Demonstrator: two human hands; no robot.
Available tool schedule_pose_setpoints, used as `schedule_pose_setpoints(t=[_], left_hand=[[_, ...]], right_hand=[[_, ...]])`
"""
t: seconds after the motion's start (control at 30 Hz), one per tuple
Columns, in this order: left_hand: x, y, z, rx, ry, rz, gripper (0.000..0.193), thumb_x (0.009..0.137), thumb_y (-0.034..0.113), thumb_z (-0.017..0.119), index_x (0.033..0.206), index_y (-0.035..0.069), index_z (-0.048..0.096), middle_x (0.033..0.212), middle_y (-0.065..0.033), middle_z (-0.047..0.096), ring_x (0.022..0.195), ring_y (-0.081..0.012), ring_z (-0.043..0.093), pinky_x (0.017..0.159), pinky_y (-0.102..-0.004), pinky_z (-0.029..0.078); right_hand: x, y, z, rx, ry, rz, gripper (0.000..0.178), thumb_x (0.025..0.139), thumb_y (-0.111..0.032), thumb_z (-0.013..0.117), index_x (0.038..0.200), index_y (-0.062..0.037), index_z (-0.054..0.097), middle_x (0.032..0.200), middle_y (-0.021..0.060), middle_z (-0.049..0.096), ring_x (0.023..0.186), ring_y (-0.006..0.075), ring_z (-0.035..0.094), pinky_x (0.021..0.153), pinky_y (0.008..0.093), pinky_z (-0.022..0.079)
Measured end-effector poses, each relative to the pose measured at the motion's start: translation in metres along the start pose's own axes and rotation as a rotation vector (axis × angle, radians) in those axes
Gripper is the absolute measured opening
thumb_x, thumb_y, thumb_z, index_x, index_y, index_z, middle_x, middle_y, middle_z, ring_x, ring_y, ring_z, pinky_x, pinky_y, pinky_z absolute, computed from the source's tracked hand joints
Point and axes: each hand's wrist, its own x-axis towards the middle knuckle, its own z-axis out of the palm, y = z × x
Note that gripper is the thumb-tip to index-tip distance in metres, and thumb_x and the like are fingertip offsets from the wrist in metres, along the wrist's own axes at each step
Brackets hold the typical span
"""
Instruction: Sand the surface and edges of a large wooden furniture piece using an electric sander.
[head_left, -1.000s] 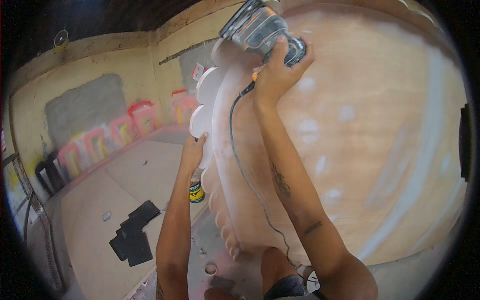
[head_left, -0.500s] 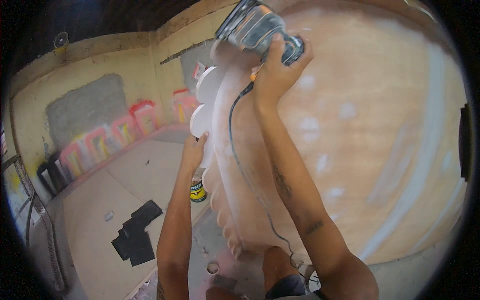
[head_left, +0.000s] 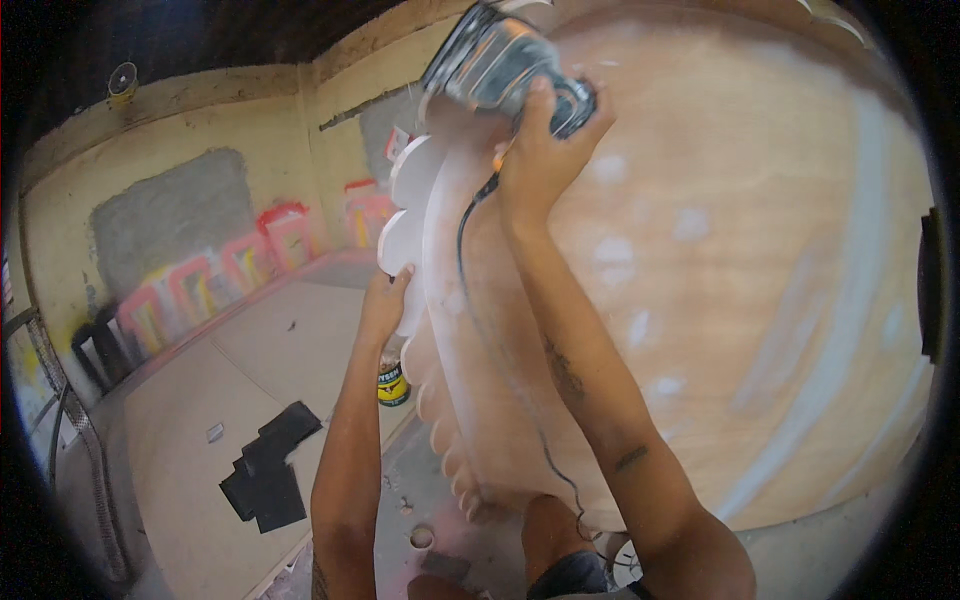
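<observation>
I'm in a workshop here: corded power sander [head_left: 505, 65] in my right hand [head_left: 550, 150], scalloped plywood panel [head_left: 720, 300] with pale patches spreading out to its right, tin [head_left: 393, 385] below my left hand [head_left: 385, 300], and sprayed paint outlines [head_left: 290, 235] across the yellow wall [head_left: 270, 130] beyond.

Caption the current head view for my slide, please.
Right hand grips a corded sander by a large wooden panel; left hand holds the pale scalloped edge.

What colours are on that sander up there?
The sander is dusty dark grey with orange lines, seen best in the head view.
</observation>
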Motion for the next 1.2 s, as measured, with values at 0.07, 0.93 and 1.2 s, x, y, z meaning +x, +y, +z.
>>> schedule_pose_setpoints(t=[0.07,0.93,1.2], left_hand=[[-0.001,-0.006,0.000,0.000,0.034,0.014,0.043,0.102,0.027,0.059,0.128,-0.007,0.061,0.112,-0.0205,0.072,0.100,-0.0247,0.066,0.090,-0.0358,0.050],[-0.001,-0.007,-0.002,0.037,0.026,-0.029,0.043,0.102,0.027,0.059,0.128,-0.007,0.061,0.117,-0.0202,0.071,0.105,-0.0248,0.065,0.093,-0.0365,0.049],[-0.006,-0.001,-0.006,0.018,0.103,0.017,0.046,0.101,0.031,0.060,0.125,-0.008,0.063,0.111,-0.0234,0.071,0.097,-0.0288,0.068,0.089,-0.0389,0.050]], right_hand=[[-0.020,0.002,-0.001,-0.054,-0.043,0.023,0.049,0.099,-0.023,0.068,0.137,-0.0066,0.041,0.102,0.0114,0.057,0.055,0.0103,0.053,0.037,0.0244,0.041],[-0.033,0.007,-0.002,-0.047,0.007,0.143,0.049,0.093,-0.018,0.074,0.130,0.0033,0.051,0.122,0.0192,0.056,0.113,0.0297,0.054,0.101,0.0406,0.042],[0.035,-0.044,0.000,0.178,0.030,0.309,0.045,0.097,-0.019,0.068,0.131,0.0030,0.047,0.107,0.0131,0.057,0.093,0.0197,0.058,0.082,0.0320,0.051]])
